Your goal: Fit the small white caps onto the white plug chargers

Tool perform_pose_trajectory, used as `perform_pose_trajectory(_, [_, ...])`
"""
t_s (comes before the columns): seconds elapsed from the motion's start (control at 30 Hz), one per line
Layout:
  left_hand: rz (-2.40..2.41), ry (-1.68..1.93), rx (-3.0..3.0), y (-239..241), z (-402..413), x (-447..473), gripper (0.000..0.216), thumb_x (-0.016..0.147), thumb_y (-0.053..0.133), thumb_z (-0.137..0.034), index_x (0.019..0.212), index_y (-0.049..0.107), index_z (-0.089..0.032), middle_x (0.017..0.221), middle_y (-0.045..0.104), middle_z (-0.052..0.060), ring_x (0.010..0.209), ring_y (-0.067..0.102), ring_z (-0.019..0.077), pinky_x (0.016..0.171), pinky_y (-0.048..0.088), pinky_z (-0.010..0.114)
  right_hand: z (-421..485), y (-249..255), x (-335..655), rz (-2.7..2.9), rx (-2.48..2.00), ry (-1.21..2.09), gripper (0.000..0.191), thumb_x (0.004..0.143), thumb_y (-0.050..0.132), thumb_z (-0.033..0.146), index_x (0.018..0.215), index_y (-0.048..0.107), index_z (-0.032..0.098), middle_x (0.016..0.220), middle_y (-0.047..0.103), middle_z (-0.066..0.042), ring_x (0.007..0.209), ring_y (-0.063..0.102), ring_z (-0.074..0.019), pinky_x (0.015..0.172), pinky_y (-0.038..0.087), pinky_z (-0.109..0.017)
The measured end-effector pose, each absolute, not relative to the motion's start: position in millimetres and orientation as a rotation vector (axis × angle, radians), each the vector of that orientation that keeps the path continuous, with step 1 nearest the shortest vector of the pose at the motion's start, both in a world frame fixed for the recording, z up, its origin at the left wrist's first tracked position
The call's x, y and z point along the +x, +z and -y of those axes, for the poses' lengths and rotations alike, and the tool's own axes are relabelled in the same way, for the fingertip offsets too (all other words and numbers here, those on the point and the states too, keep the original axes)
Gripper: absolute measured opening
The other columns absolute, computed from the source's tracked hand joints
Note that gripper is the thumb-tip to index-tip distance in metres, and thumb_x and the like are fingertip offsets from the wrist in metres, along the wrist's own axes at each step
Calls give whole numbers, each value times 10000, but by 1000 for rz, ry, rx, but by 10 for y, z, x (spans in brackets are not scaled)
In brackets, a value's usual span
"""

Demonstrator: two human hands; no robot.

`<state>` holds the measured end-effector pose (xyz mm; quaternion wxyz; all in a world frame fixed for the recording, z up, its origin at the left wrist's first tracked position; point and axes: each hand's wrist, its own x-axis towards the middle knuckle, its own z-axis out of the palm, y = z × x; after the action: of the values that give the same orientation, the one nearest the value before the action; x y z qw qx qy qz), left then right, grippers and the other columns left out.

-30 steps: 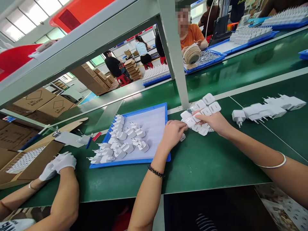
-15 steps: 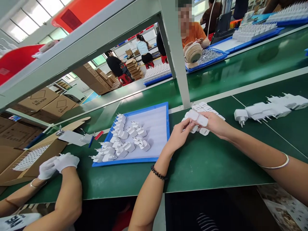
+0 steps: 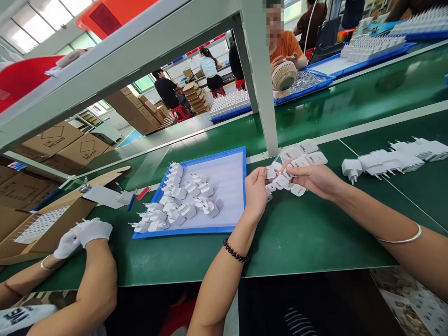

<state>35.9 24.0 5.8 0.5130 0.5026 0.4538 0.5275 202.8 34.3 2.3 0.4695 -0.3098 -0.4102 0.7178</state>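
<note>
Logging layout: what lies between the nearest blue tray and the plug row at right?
The head view shows the left hand, right hand and clustered white chargers.

White adapters (image 3: 300, 162), clustered on green bench (image 3: 308, 238), printed faces up.

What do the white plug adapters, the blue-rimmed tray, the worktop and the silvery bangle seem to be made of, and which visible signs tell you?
White plug adapters: probably moulded plastic, smooth, evenly coloured.
Blue-rimmed tray: likely plastic, its rim uniformly blue.
Worktop: smooth green surface with soft sheen, perhaps rubber or vinyl.
Silvery bangle: apparently polished metal, judging by its bright shine.
</note>
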Motion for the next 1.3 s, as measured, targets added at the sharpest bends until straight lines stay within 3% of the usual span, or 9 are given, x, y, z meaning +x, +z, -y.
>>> perform_pose_trajectory(0.2, [-1057, 1366, 969, 69, -241, 383, 324, 922, 518, -436, 868, 647, -144, 886, 765, 80, 858, 744, 200, 854, 559, 330, -314, 9, 1947, 986, -787, 1676, 153, 728, 782, 291, 821, 704, 197, 838, 665, -33, 829, 614, -184, 773, 511, -323])
perform_pose_trajectory(0.4, [-1236, 1475, 1287, 41, -336, 216, 363, 979, 412, -382, 897, 683, -155, 992, 770, 78, 950, 708, 191, 1031, 490, 399, -324, 131, 2065, 1016, -837, 1547, 186, 728, 779, 379, 780, 695, 222, 740, 629, -43, 710, 588, -202, 677, 512, -357])
perform_pose_trajectory(0.5, [-1445, 1144, 1719, -22, -380, 94, 287, 951, 492, -339, 880, 736, -204, 977, 775, 37, 1016, 682, 229, 1206, 222, 591, -374, 144, 2127, 968, -926, 1371, 196, 676, 792, 349, 804, 690, 242, 831, 679, -69, 848, 632, -263, 730, 533, -382])
perform_pose_trajectory(0.6, [-1494, 934, 1929, -106, -380, 72, 90, 845, 666, -257, 815, 750, -242, 979, 777, 23, 1102, 661, 293, 1198, -53, 682, -430, 51, 2095, 924, -1039, 1291, 285, 633, 785, 308, 888, 685, 231, 958, 711, -78, 922, 646, -286, 717, 536, -378])
perform_pose_trajectory(0.7, [-1514, 875, 1989, -136, -351, 119, 163, 803, 724, -255, 963, 741, -230, 1114, 752, 81, 1102, 660, 308, 1202, 92, 685, -464, -73, 2020, 968, -1140, 1303, 275, 652, 760, 354, 870, 671, 211, 890, 712, -75, 805, 648, -261, 646, 514, -366])
perform_pose_trajectory(0.83, [-1346, 1144, 2040, -55, -288, 174, 347, 914, 597, -325, 1232, 623, -188, 1293, 661, 132, 1228, 599, 263, 1099, 434, 464, -445, -128, 1967, 1054, -1168, 1346, 234, 682, 747, 402, 772, 648, 211, 698, 665, -40, 621, 595, -213, 579, 480, -354])
perform_pose_trajectory(1.03, [-1146, 1147, 2257, -16, -225, 225, 405, 972, 499, -365, 1336, 567, -201, 1405, 598, 118, 1312, 546, 260, 1120, 408, 422, -335, -88, 1949, 1399, -1075, 1281, 200, 724, 727, 380, 763, 655, 198, 696, 633, -4, 640, 559, -179, 603, 436, -312])
perform_pose_trajectory(1.2, [-1155, 866, 2068, -53, -245, 218, 332, 986, 453, -361, 1066, 729, -195, 1060, 754, 56, 975, 672, 224, 904, 503, 341, -292, -90, 1942, 1532, -1049, 1359, 219, 744, 703, 386, 718, 631, 181, 673, 603, 0, 636, 526, -167, 586, 387, -295])
perform_pose_trajectory(1.3, [-1116, 879, 1971, -31, -252, 189, 314, 970, 497, -374, 1023, 738, -181, 1001, 753, 33, 940, 663, 204, 841, 491, 291, -304, -78, 1950, 1482, -998, 1482, 237, 700, 743, 387, 717, 635, 176, 671, 611, -1, 653, 546, -172, 614, 397, -299])
